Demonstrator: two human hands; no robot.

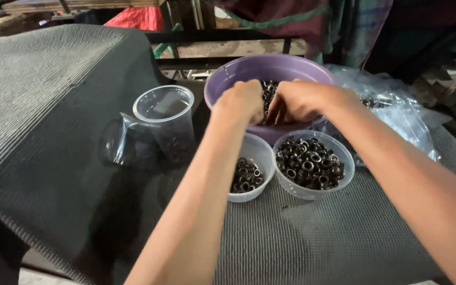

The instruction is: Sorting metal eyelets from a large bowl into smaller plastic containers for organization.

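Purple bowl (222,79) of metal rings (268,91) lies straight ahead; both hands, left (240,101) and right (297,100), curl into it, grip hidden

You see a dim scene, with soft light from above. Your arms drop weak shadows on the grey mat (312,237). The far edges look blurry.

Packaging, one item: clear plastic bag (391,113), crumpled and glossy, lying just right of the right hand's fingers (281,113), behind the bowls; small dark metal rings show through it near its left end. Labels, signs, screens: none visible.
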